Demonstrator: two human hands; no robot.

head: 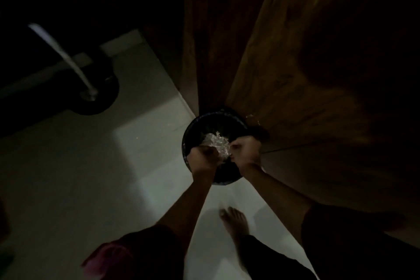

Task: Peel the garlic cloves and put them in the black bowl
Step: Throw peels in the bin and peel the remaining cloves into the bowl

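**Item: two hands over a black vessel, dim light**

- **Black round vessel** (192, 130): stands on the pale floor (91, 166), tight against the foot of a wooden cabinet (295, 63). Whether it is the task's black bowl or a bin for waste cannot be told.
- **Pale heap** (216, 142): flaky, whitish, inside the vessel. It looks like garlic skins. No whole clove can be made out.
- **Left hand** (202, 157): above the vessel's near side with fingers curled. Its grip is blurred, so it cannot be told whether it pinches anything.
- **Right hand** (245, 149): just beside the left, over the heap's right edge, also curled. The state of its grip cannot be told either.
- **Bare foot** (234, 220): on the floor, near the vessel's near side.
- **Dark round base with a pale stem** (95, 100): well apart, at left.

**Risks, as judged**
- The skins are light. Released above the rim and not inside it, they would probably drift onto the floor.
- In poor light a peeled clove could drop among the skins unnoticed.
- A step forward could knock the vessel.

**Edges and room**
- The cabinet closes off the far and right sides.
- Open floor lies to the left and toward the person.
- The hands sit within the rim's outline, and the near rim is hidden beneath them.
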